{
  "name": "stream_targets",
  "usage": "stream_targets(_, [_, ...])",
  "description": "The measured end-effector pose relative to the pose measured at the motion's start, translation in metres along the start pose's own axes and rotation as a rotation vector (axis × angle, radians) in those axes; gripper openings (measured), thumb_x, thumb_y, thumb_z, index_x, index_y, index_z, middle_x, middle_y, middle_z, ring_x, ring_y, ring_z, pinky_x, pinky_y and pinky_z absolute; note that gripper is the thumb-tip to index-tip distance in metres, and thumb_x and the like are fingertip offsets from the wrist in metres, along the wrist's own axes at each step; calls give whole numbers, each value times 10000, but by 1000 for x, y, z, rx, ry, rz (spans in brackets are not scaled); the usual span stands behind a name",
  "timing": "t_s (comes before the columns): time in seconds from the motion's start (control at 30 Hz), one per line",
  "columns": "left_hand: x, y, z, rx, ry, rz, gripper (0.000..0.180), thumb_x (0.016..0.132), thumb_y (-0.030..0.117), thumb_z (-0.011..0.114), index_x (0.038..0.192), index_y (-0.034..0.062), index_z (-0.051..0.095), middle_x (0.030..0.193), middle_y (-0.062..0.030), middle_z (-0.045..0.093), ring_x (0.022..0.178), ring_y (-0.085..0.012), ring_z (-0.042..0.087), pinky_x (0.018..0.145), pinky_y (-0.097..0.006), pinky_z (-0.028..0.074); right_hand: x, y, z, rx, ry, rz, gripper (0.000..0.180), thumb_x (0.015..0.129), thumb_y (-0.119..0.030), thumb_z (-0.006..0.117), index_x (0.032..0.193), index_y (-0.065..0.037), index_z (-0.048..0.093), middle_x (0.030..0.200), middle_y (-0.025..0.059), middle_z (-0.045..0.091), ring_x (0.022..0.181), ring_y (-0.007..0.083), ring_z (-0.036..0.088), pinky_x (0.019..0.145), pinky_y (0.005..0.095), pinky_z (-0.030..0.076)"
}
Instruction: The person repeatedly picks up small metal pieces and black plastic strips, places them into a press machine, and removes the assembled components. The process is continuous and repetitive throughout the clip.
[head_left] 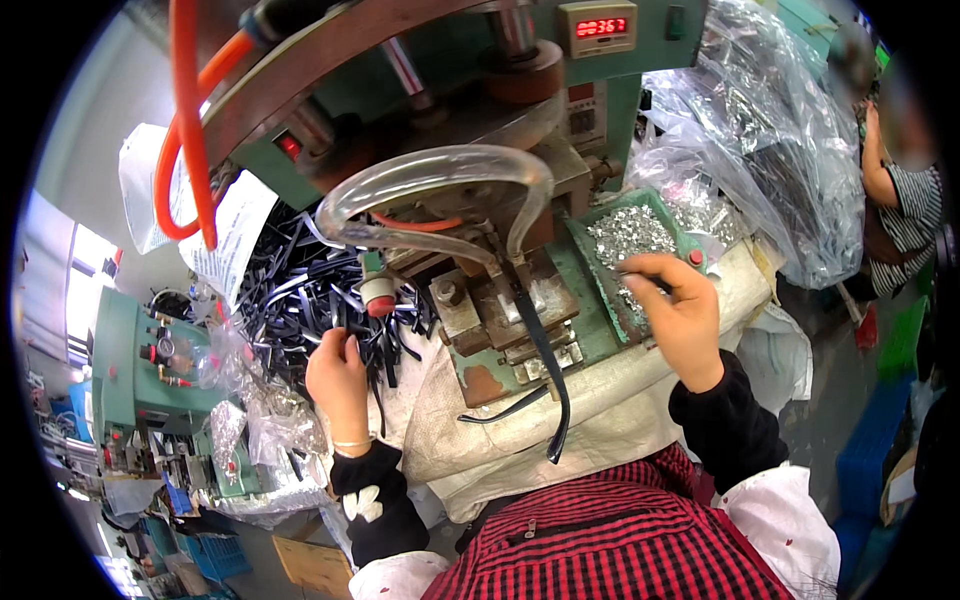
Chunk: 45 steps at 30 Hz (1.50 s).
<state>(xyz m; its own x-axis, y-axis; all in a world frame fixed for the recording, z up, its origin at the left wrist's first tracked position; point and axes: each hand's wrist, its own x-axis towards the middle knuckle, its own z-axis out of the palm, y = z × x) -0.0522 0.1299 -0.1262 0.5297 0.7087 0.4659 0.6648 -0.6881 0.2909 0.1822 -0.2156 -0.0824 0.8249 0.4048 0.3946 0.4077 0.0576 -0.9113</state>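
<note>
My left hand (338, 390) is at the near edge of a heap of black eyeglass temples (300, 300), fingers drawn together. Whatever they pinch is hidden. Over a green tray (618, 318) of small silvery metal pieces (630, 235), my right hand (682, 315) has thumb and forefinger nearly meeting; anything between them is too small to make out. Between the hands, one black temple (545, 355) sits with its far end in the metal fixture (500, 310) of a press, its curved tip hanging toward me. Another dark temple (505, 408) lies at the fixture's near edge.
A clear bent tube (440, 165) arches above the fixture. Red buttons (380, 303) (696, 258) flank it. The green press (640, 40) carries a lit red display. Plastic bags (780, 140) bulge at right; pale woven cloth (440, 420) covers the bench front. Another person (905, 190) stands far right.
</note>
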Motion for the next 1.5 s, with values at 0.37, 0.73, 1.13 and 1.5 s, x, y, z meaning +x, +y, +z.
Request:
stream_targets(0.37, [-34, 100, -76, -1019, -8, -40, 115, 999, 78, 627, 1029, -21, 678, 895, -92, 696, 692, -81, 589, 587, -193, 441, 6, -25, 83, 439, -20, 125, 379, 915, 50, 681, 1279, 44, 575, 1103, 66, 707, 988, 105, 655, 905, 229, 496])
stream_targets(0.73, [-21, 167, -93, -764, 154, 786, 144, 817, -62, 735, 954, -18, 732, 973, -172, 759, 780, -254, 730, 690, -308, 578, -6, -62, 40, 309, -299, 66, 566, 910, -16, 665, 1453, -4, 506, 1320, 170, 646, 1196, 255, 646, 1046, 351, 486])
stream_targets(1.13, [-39, 189, -48, -689, 174, 1069, 295, 727, 30, 858, 984, 72, 719, 934, -90, 740, 534, -156, 589, 462, -283, 401, 8, 59, -22, -872, 93, -259, 127, 794, -133, 767, 833, -91, 654, 840, 65, 649, 891, 294, 615, 721, 429, 477])
stream_targets(1.5, [-45, 189, -47, -708, 182, 1043, 283, 744, 74, 868, 1003, 67, 753, 1012, -100, 755, 554, -150, 588, 487, -282, 432, 30, 70, -7, -875, -268, -506, 254, 764, -123, 696, 1006, -50, 674, 1322, 188, 612, 1333, 358, 533, 876, 453, 562])
